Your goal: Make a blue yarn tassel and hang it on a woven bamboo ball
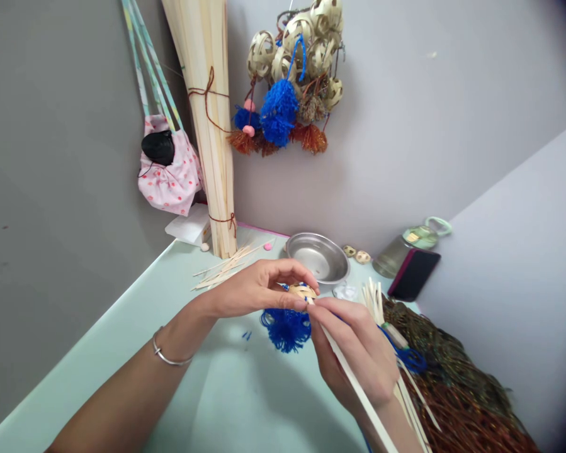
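Note:
My left hand (268, 286) is closed around a small woven ball (303, 290) of pale bamboo strips, thumb in front and fingers behind. Beneath the ball hangs a bright blue yarn tassel (287, 330). My right hand (353, 346) pinches a long pale bamboo strip (351, 377) close to the ball. From there the strip runs down past my right wrist to the bottom of the view. The fingertips of both hands nearly meet at the ball, and they partly hide it.
A steel bowl (318, 255) stands behind my hands, with loose thin strips (226, 267) to its left. At right are a phone (413, 275), a bottle (393, 255) and heaped brown yarn (462, 390). Finished woven balls (296, 31) hang on the wall beside a tied strip bundle (207, 126).

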`<action>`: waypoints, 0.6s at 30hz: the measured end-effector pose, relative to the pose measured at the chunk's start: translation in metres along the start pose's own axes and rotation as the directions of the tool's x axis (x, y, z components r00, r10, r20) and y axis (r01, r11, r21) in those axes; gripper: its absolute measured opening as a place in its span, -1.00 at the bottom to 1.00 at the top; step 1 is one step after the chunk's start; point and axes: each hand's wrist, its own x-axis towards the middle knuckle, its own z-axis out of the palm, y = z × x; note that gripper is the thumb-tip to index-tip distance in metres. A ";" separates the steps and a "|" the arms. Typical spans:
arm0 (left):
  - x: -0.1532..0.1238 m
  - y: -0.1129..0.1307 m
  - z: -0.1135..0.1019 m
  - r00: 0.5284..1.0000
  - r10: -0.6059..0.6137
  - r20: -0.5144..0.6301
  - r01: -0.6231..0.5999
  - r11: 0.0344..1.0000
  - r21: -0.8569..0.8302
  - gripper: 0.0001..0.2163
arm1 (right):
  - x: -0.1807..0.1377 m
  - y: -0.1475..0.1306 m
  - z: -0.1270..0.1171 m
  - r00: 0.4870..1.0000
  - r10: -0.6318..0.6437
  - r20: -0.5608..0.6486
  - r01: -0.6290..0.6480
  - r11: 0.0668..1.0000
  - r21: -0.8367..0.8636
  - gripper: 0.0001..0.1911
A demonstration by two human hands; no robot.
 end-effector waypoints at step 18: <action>-0.003 0.004 -0.012 0.998 0.011 -0.057 -0.002 0.988 0.156 -0.78 | 0.001 0.003 -0.002 0.991 0.113 0.068 -0.123 0.976 0.181 -0.61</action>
